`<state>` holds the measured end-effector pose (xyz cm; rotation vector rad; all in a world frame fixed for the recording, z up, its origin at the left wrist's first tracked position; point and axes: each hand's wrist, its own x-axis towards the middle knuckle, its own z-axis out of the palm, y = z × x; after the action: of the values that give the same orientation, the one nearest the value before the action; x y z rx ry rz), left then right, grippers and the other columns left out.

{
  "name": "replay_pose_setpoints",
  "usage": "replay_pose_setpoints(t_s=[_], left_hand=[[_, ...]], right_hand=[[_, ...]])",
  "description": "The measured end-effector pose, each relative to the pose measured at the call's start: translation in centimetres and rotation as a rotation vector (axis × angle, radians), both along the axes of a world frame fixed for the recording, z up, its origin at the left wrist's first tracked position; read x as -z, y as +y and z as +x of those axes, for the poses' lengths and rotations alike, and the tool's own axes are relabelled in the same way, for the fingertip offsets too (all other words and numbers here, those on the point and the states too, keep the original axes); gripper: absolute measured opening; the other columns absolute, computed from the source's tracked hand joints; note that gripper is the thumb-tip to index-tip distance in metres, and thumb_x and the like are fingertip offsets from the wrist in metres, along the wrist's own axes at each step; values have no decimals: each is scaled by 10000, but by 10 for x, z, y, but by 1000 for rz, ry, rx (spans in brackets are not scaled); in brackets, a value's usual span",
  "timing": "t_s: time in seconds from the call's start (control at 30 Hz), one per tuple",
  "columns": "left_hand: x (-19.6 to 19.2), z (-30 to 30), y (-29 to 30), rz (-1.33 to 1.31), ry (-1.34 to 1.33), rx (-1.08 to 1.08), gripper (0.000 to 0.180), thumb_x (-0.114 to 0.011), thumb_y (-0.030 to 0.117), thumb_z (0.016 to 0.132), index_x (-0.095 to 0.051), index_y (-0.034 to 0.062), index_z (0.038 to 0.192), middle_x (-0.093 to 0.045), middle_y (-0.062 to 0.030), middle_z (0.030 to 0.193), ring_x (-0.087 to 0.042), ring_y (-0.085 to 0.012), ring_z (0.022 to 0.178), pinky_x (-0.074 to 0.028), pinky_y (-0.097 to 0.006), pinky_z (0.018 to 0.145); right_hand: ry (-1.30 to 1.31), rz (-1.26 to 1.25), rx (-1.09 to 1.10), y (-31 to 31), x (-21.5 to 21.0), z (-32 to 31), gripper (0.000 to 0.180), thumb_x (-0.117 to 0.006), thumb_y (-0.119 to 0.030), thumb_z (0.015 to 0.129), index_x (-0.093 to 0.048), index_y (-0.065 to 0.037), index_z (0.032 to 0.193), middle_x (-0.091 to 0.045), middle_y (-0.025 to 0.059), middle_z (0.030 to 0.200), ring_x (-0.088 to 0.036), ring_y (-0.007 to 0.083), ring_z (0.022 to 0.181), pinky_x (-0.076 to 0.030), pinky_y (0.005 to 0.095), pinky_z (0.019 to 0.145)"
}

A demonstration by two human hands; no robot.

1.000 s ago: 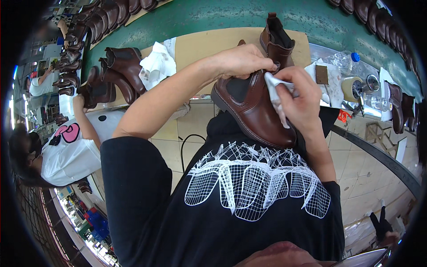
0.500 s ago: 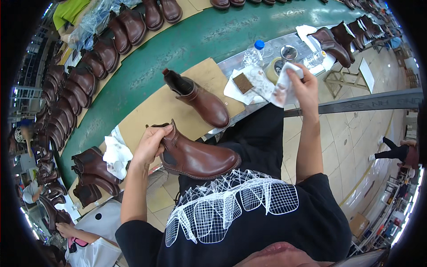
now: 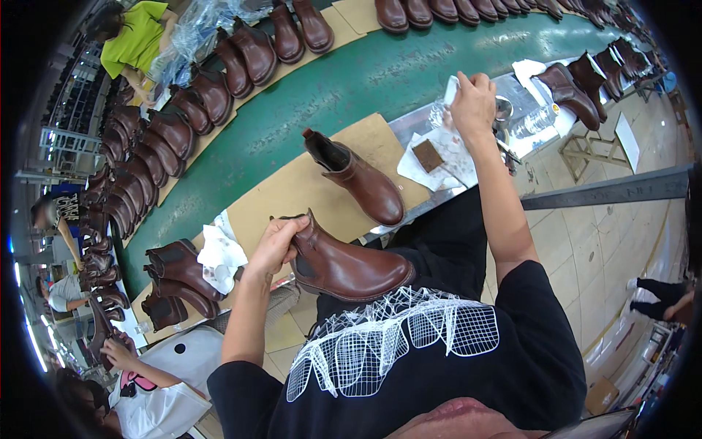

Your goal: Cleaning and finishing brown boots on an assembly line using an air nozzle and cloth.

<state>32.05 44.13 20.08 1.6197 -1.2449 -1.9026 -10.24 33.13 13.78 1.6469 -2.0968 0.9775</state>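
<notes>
Lighting was bright and even, with soft shadows. Mild glare lay on the green conveyor belt (image 3: 380,73) toward 12 o'clock. Fisheye bending grew toward the black rim; 8 o'clock looked dim and slightly blurred.

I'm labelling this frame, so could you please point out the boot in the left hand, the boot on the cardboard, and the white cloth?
held boot (image 3: 358,267), head view, side of upper
standing boot (image 3: 365,186), head view, ankle
white cloth (image 3: 447,95), head view, upper edge

A second brown boot (image 3: 358,179) stands on cardboard (image 3: 292,192) at my twelve o'clock. Rows of brown boots (image 3: 183,117) line the green conveyor belt (image 3: 380,73) toward ten o'clock.
</notes>
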Motion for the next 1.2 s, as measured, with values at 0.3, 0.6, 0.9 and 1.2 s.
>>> replay_pose_setpoints(t_s=[0.3,0.6,0.9,1.2], left_hand=[[13,6,5,60,67,-73,369,-597,357,962,-674,55,764,-562,38,611,-329,-31,390,-207,-214,362],[12,5,10,79,78,-87,299,-594,315,962,-672,71,807,-557,48,653,-321,-21,425,-201,-210,383],[13,3,11,87,75,-101,323,-586,332,965,-655,95,756,-534,57,620,-319,-16,417,-194,-213,377],[17,1,11,69,109,-87,323,-580,336,961,-645,85,769,-526,38,612,-326,-37,401,-195,-227,370]], right_hand=[[-37,-18,-7,3,26,8,233,-620,-108,888,-678,-78,1112,-594,135,1020,-586,347,962,-493,449,798],[-136,-109,-7,-11,20,-8,171,-610,-127,917,-651,-51,1066,-611,161,1000,-615,380,915,-502,464,769],[-238,-108,-97,9,21,13,373,-678,-253,907,-585,-81,1225,-628,160,1098,-628,389,1003,-519,459,810],[-300,-139,-169,2,54,4,432,-685,-142,893,-546,-92,1300,-625,167,1160,-638,386,993,-532,438,777]])
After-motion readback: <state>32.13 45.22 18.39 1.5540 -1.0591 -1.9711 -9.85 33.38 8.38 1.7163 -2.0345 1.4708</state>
